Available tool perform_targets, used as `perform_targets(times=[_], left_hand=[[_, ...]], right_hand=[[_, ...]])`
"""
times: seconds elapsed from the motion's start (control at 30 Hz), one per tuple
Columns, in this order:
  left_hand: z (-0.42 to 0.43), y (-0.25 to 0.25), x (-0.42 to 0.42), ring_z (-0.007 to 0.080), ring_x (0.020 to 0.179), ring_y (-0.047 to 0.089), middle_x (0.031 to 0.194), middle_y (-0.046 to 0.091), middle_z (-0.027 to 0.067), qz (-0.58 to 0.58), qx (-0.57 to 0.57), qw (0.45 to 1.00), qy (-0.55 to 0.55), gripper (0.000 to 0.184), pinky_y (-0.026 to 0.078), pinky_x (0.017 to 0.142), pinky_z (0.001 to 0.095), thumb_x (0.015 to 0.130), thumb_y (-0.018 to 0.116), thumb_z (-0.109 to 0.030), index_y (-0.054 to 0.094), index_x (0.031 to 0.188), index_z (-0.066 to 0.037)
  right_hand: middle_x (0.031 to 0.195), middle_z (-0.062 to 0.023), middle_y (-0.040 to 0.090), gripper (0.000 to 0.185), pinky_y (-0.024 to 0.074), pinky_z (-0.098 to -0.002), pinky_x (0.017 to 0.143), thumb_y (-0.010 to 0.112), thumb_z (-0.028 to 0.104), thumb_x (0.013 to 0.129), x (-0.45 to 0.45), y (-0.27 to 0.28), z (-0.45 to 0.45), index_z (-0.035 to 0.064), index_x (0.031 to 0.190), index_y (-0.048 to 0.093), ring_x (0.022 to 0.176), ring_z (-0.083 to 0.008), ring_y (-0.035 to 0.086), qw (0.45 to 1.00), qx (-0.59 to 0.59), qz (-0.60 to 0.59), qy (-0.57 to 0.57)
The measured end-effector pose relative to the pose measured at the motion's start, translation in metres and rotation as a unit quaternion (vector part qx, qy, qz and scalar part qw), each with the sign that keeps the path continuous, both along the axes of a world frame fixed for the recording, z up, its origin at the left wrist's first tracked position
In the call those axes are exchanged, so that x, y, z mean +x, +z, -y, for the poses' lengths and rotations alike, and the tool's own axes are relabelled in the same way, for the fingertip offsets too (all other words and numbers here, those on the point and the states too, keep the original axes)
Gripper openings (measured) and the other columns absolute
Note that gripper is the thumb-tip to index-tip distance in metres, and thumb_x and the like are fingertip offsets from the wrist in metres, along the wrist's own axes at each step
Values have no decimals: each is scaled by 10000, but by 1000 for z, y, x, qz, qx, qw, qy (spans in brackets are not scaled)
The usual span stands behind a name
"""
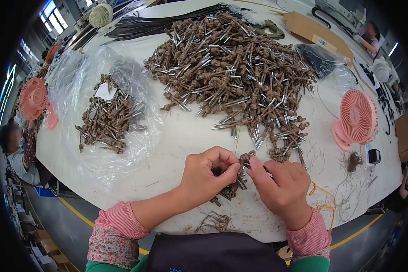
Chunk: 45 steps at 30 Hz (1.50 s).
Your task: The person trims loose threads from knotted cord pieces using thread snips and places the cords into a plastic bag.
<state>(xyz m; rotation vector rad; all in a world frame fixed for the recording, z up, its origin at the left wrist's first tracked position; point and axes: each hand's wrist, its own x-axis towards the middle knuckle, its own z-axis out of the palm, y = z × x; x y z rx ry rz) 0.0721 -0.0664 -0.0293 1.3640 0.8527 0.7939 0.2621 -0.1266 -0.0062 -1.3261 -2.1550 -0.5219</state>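
Near the table's front edge, my left hand [208, 171] pinches a knotted brown cord [246, 157] between thumb and forefinger. From the other side my right hand [281, 183] is closed on the same cord, its thumb close to the knot. A slim dark part shows by the right fingers, too small to name. Beneath and between the hands lie a few more brown cords [231, 190] with silver metal tips. Just beyond them spreads a large pile of knotted brown cords [235, 68], also metal-tipped.
A clear plastic bag [145, 136] at left holds more knotted cords [106, 122]. Pink fans stand left [33, 97] and right [358, 115]. Loose threads [213, 222] and a yellow string [324, 206] lie in front. Behind the pile is cardboard [315, 34]. Other people sit at both sides.
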Motion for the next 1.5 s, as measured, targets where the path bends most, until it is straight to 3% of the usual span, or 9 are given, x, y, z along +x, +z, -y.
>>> perform_targets(times=[0.1,0.27,0.33,0.97,1.03,1.5], left_hand=[[2,2,2,51,650,591,752,657,31,14,-10,1000,22,105,495,589,203,855,660,-43,613,888,44],[2,1,3,58,634,603,743,663,37,14,3,1000,27,105,492,568,204,852,662,-45,613,882,43],[2,0,3,59,631,605,740,663,39,13,6,1000,28,106,491,563,204,851,662,-46,613,880,43],[3,-5,4,51,628,609,722,669,31,-2,40,998,38,88,500,582,204,833,680,-44,636,858,28],[3,-6,4,53,628,613,720,671,32,-4,50,998,39,90,502,584,205,830,683,-43,637,858,29],[9,-1,5,74,642,639,748,673,42,-13,93,995,19,79,511,579,214,846,666,-39,625,872,23]], right_hand=[[719,16,547,344,346,-288,487,776,158,701,-1,-1,0,116,1027,675,549,-135,475,1000,12,20,-1],[718,18,548,335,349,-283,484,773,156,706,-2,-2,1,114,1023,674,548,-136,478,1000,10,25,-1],[751,4,530,327,357,-269,518,640,89,708,-1,-3,1,111,1031,685,596,-114,492,1000,2,19,-3],[717,14,494,289,335,-267,497,632,92,735,-8,-1,5,105,1020,681,565,-104,464,999,-5,47,-23],[716,13,538,286,338,-286,494,728,88,731,-10,0,7,81,1012,678,557,-128,493,999,-31,31,-27],[710,8,525,306,365,-282,484,730,89,718,-9,-8,3,79,1019,674,552,-135,492,999,-27,-20,-24]])
